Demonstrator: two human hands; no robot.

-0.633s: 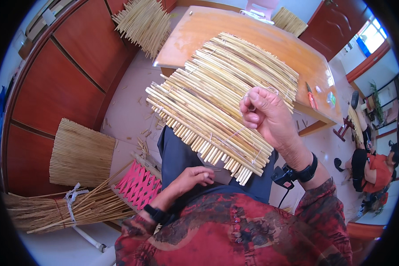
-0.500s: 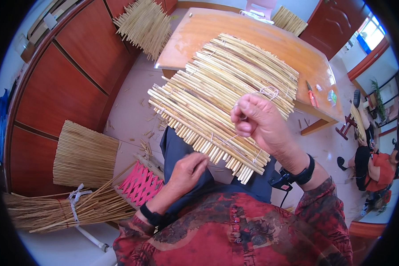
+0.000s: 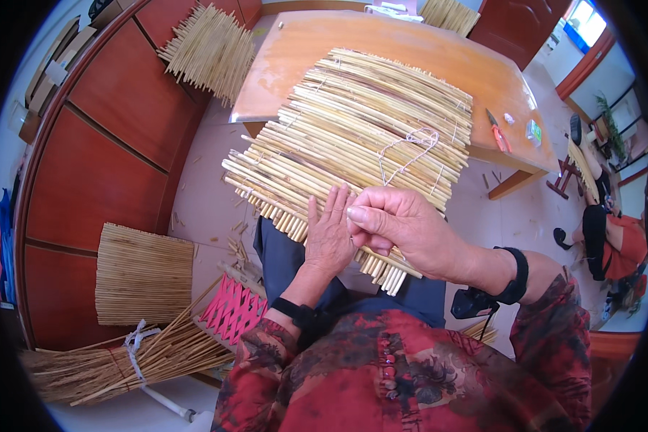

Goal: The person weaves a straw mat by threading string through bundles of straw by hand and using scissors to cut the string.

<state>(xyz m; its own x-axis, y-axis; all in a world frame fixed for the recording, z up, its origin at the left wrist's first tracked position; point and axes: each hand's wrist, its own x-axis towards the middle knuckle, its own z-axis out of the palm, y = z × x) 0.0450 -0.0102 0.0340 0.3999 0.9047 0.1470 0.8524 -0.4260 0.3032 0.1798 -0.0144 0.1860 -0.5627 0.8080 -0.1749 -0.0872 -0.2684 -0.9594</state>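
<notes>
On the reed mat (image 3: 353,137), left hand (image 3: 329,234) now joins right hand (image 3: 403,234).

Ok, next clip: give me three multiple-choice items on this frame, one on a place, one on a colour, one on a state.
1. Where does the woven reed mat lie?
A. flat on the floor
B. from the wooden table down onto the person's lap
C. leaning on the cabinet

2. What colour are the handles of the scissors on the table?
A. blue
B. black
C. red-orange

3. How is the left hand placed?
A. flat on the mat, fingers spread
C. closed in a fist around the scissors
B. lifted clear of the mat

Answers: 1 B, the mat's far end rests on the tabletop and its near edge reaches the lap. 2 C, the handles show red-orange beside the table's right edge. 3 A, the palm lies on the reeds, while the right hand pinches a white string.
</notes>
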